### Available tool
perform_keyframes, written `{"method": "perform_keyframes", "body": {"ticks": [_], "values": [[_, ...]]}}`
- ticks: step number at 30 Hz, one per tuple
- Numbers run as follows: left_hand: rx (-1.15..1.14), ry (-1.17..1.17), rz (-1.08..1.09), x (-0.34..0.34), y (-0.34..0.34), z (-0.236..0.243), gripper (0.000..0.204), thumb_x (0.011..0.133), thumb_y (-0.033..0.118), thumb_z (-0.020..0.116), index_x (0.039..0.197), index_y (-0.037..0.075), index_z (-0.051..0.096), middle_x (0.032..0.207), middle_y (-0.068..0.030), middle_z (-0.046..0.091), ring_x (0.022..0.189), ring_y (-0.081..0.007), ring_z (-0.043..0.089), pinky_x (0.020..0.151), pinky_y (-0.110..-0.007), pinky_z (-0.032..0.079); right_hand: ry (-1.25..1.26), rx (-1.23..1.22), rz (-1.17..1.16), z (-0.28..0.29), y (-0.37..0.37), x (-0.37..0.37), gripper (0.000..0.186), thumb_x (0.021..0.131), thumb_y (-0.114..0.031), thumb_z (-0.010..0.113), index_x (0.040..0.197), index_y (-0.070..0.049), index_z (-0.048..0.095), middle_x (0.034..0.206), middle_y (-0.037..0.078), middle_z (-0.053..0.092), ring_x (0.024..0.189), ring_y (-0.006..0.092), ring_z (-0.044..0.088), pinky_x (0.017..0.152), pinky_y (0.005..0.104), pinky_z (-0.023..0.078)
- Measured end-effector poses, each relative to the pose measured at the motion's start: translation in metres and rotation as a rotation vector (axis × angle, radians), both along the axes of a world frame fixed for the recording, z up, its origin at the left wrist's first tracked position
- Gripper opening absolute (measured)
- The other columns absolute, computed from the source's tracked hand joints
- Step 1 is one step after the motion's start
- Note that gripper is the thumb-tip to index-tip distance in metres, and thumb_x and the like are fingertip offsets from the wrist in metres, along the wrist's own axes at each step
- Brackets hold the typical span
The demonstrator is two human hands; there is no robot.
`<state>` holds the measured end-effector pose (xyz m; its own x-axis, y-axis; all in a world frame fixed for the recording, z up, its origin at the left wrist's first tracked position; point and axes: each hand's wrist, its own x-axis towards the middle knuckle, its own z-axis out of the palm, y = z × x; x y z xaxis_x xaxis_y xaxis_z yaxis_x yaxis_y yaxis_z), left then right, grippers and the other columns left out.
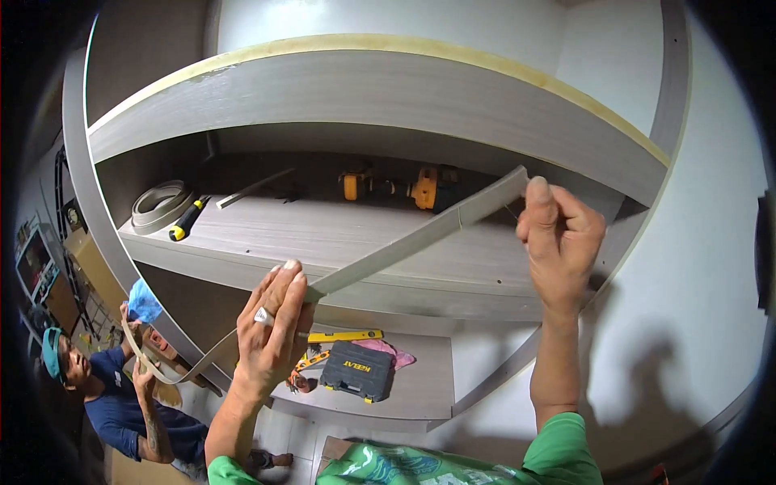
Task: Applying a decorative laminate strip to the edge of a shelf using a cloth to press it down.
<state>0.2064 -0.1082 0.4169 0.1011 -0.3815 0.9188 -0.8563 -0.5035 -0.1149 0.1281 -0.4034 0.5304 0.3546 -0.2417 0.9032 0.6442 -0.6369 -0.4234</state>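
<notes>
Strip: in mid-air in front of the shelf, slanting up from left hand to right; free end by the right thumb.
Left hand: fingers narrow, closed round the strip; ring on one finger.
Right hand: fingers curled at the strip's end; cannot tell if thumb and index pinch anything. Thin dark thread or sliver just beside them, too fine to identify.
Strip tension: best kept lightly taut, no sharp bends; a thin band probably creases easily.
Strip face: better kept flat and untwisted, touched by its edges.
Strip mark: fine line crosses it nearer the right end; could be a weak spot, so go easy there.
Strip tail: runs down-left to the co-worker, who holds it with both hands; slack there should be fed gently, no tugging.
Strip material: grey, thin, flat, bendy, smooth; looks like plastic.
Upper board: grey, faint wood grain, pale yellowish top edge; bowed by the lens.
Shelf surface: same grey grain, matte.
Roll: grey band wound in loops, left on shelf.
Cutter: yellow-black handle, beside roll.
Drills: two, orange-black, chunky, shelf back.
Case: dark, boxy, hard-looking, lower down.
Cloth: pink, soft, crumpled, beside case.
</notes>
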Motion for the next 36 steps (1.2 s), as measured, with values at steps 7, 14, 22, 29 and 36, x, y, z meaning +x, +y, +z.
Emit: {"method": "perform_keyframes", "body": {"ticks": [7,14,22,29,36], "values": [[0.017,-0.044,0.082,-0.016,0.025,0.009,0.048,0.077,-0.005,0.069,0.123,-0.009,0.054,0.117,-0.0276,0.061,0.109,-0.0387,0.062,0.097,-0.049,0.05,-0.102,-0.007,-0.044,-0.029,-0.001,-0.009,0.036,0.096,-0.024,0.058,0.116,0.005,0.063,0.057,-0.002,0.053,0.05,0.003,0.048,0.048,0.0188,0.036],[-0.054,0.035,0.144,-0.057,0.052,0.005,0.038,0.085,0.002,0.067,0.119,-0.01,0.057,0.111,-0.0283,0.064,0.106,-0.0391,0.064,0.094,-0.049,0.051,-0.323,-0.101,0.163,-0.082,0.022,0.009,0.056,0.097,-0.037,0.049,0.127,0.01,0.051,0.08,0.012,0.062,0.059,0.0112,0.054,0.052,0.0224,0.043],[-0.068,0.138,0.242,-0.075,0.063,-0.003,0.035,0.083,0.002,0.068,0.116,-0.008,0.06,0.11,-0.0253,0.066,0.104,-0.0365,0.066,0.093,-0.044,0.052,-0.276,-0.549,0.341,-0.071,0.068,0.091,0.097,0.091,-0.073,0.017,0.151,-0.003,-0.012,0.145,0.032,0.036,0.138,0.0354,0.037,0.116,0.0413,0.016],[-0.084,0.202,0.276,-0.078,0.049,-0.003,0.038,0.08,0.0,0.071,0.116,-0.006,0.061,0.11,-0.0239,0.067,0.104,-0.0349,0.067,0.089,-0.039,0.054,-0.042,-0.585,0.389,-0.1,0.091,0.097,0.106,0.085,-0.08,0.011,0.152,0.0,-0.002,0.153,0.025,0.028,0.143,0.0328,0.028,0.11,0.0624,0.003],[-0.084,0.184,0.39,-0.091,0.071,-0.017,0.039,0.076,-0.003,0.072,0.113,-0.007,0.062,0.111,-0.0234,0.067,0.105,-0.0351,0.066,0.091,-0.041,0.054,-0.172,0.052,1.258,-0.141,0.146,0.088,0.1,0.087,-0.077,0.029,0.153,-0.013,-0.008,0.153,0.028,0.022,0.136,0.0383,0.037,0.111,0.0541,0.028]]}}
